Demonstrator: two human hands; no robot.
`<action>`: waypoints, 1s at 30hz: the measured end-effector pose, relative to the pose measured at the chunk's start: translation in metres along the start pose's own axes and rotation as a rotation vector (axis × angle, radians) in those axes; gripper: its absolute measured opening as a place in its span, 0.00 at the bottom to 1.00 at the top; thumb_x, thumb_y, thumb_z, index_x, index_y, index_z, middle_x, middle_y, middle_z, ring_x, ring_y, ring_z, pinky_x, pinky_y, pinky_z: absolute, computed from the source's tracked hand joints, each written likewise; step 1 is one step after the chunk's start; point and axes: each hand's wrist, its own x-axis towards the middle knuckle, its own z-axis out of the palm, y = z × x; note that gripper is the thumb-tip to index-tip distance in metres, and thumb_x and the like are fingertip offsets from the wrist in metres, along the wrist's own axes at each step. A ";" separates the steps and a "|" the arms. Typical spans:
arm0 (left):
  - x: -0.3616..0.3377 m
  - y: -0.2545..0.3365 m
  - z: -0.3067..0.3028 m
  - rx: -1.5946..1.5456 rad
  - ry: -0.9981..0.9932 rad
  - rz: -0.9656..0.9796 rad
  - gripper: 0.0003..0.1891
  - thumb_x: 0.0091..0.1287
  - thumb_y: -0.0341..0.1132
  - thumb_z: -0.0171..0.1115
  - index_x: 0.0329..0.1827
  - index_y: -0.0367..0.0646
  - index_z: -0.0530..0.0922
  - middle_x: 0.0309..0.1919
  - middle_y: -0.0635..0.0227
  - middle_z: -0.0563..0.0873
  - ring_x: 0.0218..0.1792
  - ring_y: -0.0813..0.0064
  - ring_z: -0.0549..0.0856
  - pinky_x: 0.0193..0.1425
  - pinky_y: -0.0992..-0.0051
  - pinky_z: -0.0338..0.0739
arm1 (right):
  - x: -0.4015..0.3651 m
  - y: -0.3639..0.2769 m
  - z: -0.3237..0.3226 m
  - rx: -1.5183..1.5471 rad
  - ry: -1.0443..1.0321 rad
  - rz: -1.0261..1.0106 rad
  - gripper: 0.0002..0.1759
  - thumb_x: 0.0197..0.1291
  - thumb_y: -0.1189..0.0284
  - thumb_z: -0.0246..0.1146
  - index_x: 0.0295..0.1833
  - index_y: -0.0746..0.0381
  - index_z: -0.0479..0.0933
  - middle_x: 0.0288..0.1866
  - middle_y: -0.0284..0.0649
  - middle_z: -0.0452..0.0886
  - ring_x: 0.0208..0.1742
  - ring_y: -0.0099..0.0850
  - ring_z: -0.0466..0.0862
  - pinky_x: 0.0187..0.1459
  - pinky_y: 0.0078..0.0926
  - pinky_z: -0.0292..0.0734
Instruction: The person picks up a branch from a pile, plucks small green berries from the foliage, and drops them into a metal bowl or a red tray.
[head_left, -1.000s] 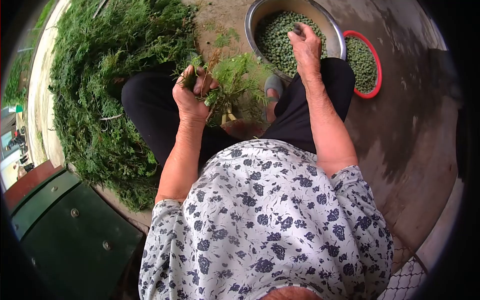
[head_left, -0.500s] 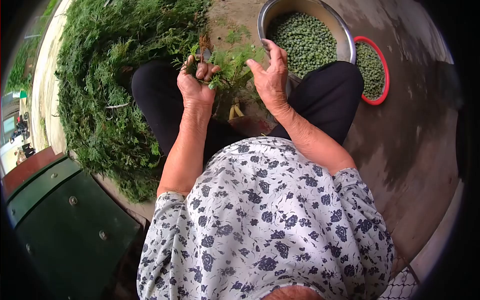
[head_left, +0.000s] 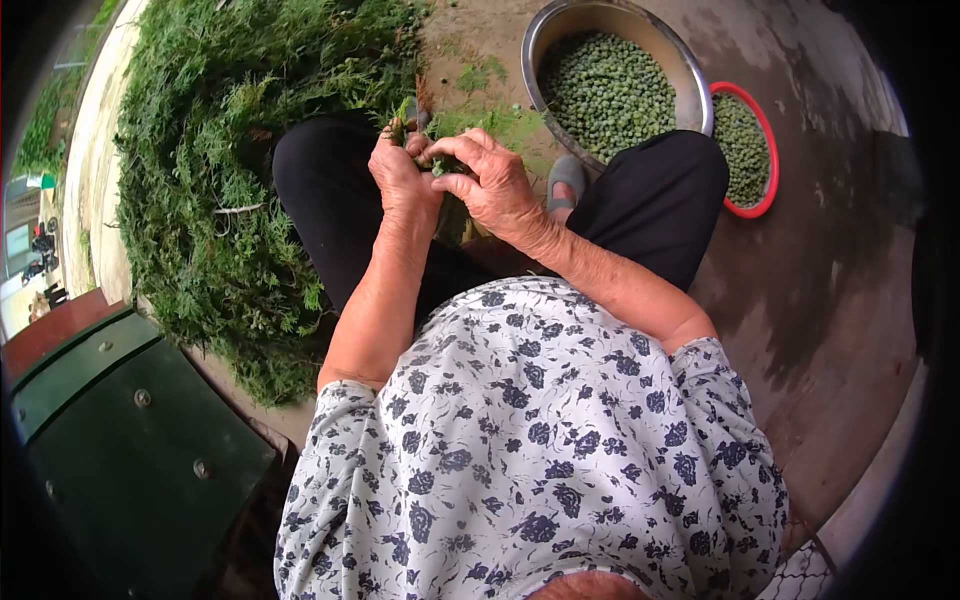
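My left hand (head_left: 403,172) is closed round a green sprig (head_left: 398,128) above the gap between my knees. Right beside it, my right hand (head_left: 490,180) has its thumb and fingers bent together at the sprig's lower part, where a small green cone partly shows between the hands. The fingertips partly hide what they pinch. A metal basin (head_left: 696,92) of small green cones (head_left: 610,95) stands beyond my right knee. To its right is a red-rimmed bowl (head_left: 771,160) with more cones.
A large heap of green branches (head_left: 200,190) lies on the left. Loose sprigs (head_left: 500,125) are on the ground ahead. A dark green panel with bolts (head_left: 140,460) is at the lower left. My shoe (head_left: 567,175) shows near the basin.
My right hand has moved left and down from near the basin to my left hand, and its spread fingers have closed at the sprig. My shoe has come into view.
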 end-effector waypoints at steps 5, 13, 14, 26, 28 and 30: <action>0.011 -0.006 -0.006 -0.062 0.073 -0.050 0.10 0.64 0.31 0.40 0.35 0.40 0.72 0.21 0.73 0.68 0.20 0.80 0.65 0.22 0.78 0.61 | -0.001 0.006 0.004 -0.001 0.044 -0.045 0.13 0.47 0.80 0.63 0.41 0.59 0.76 0.36 0.42 0.75 0.37 0.41 0.78 0.41 0.33 0.75; 0.005 -0.018 -0.016 0.535 -0.196 0.620 0.02 0.57 0.24 0.49 0.31 0.37 0.71 0.23 0.62 0.73 0.24 0.69 0.70 0.30 0.70 0.68 | 0.007 0.000 0.002 0.149 0.050 0.220 0.09 0.54 0.79 0.61 0.42 0.64 0.75 0.34 0.41 0.77 0.28 0.30 0.79 0.31 0.25 0.73; 0.008 -0.020 -0.019 0.535 -0.194 0.621 0.02 0.57 0.24 0.49 0.31 0.37 0.71 0.23 0.62 0.73 0.24 0.69 0.70 0.30 0.70 0.68 | 0.009 0.000 0.001 0.150 0.048 0.218 0.09 0.54 0.79 0.61 0.42 0.64 0.75 0.34 0.41 0.77 0.28 0.30 0.79 0.31 0.25 0.73; -0.019 -0.009 0.008 0.246 -0.145 0.058 0.12 0.65 0.38 0.59 0.26 0.45 0.69 0.15 0.79 0.66 0.11 0.85 0.62 0.13 0.79 0.57 | 0.028 0.012 -0.020 0.661 0.050 0.649 0.10 0.62 0.75 0.54 0.47 0.69 0.71 0.32 0.35 0.76 0.26 0.25 0.80 0.25 0.19 0.74; -0.027 -0.005 0.016 0.156 -0.108 0.006 0.12 0.65 0.39 0.60 0.27 0.46 0.69 0.15 0.80 0.66 0.11 0.85 0.63 0.14 0.79 0.58 | 0.027 0.012 -0.021 0.799 0.032 0.717 0.11 0.62 0.75 0.53 0.48 0.69 0.70 0.34 0.37 0.76 0.26 0.25 0.80 0.26 0.18 0.75; -0.028 -0.002 0.013 0.120 -0.115 -0.023 0.11 0.62 0.37 0.62 0.27 0.46 0.69 0.15 0.80 0.67 0.11 0.86 0.62 0.16 0.80 0.58 | 0.027 0.014 -0.021 0.783 0.029 0.665 0.11 0.62 0.74 0.54 0.48 0.68 0.70 0.35 0.37 0.77 0.26 0.24 0.79 0.27 0.18 0.76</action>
